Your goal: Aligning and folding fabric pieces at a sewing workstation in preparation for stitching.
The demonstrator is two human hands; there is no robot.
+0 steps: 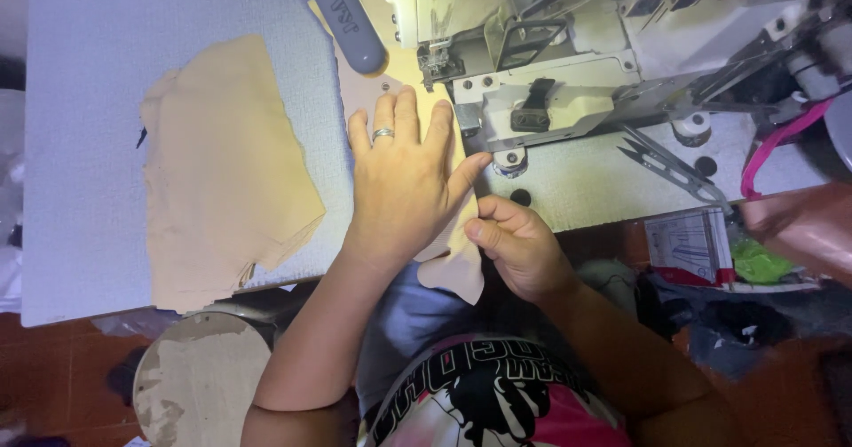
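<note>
Fabric strip [457, 265], beige and thin, lay on the sewing table [89, 145] and ran from the near edge up to the presser foot [435, 61] of the sewing machine [568, 83]. The left hand [404, 176] rested flat and released on it, fingers spread close to the foot. The right hand [515, 243] pinched the strip's right edge between thumb and fingers. Fingertips so near the needle could be hurt, I think, and uneven pressure could make the strip slide or wrinkle. A stack of beige pieces [226, 176] waited to the left.
</note>
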